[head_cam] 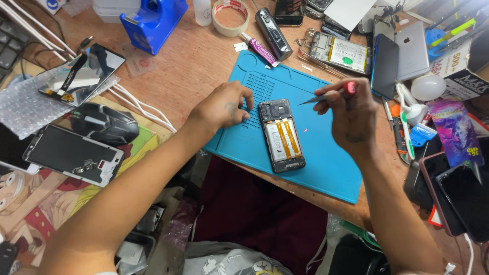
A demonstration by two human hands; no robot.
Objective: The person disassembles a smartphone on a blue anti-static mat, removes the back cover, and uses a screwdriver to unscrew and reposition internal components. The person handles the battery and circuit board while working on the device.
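Opened phone (281,135), battery exposed inside its shell, is laid on the blue mat (326,168). It is steadied by the left hand (224,107), grip loosely apart at its edge. Tweezers (320,98) are clamped in the right hand (351,114).

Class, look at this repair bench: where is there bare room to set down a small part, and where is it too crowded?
Free: the blue mat right of the opened phone, below the right hand; also the mat's upper left corner above the left hand. Crowded: the table's right edge and top, packed with phones and tools.

bare blue mat (326,168) around opened phone (281,135), clutter of phones (402,56) right, computer mouse (104,124) left
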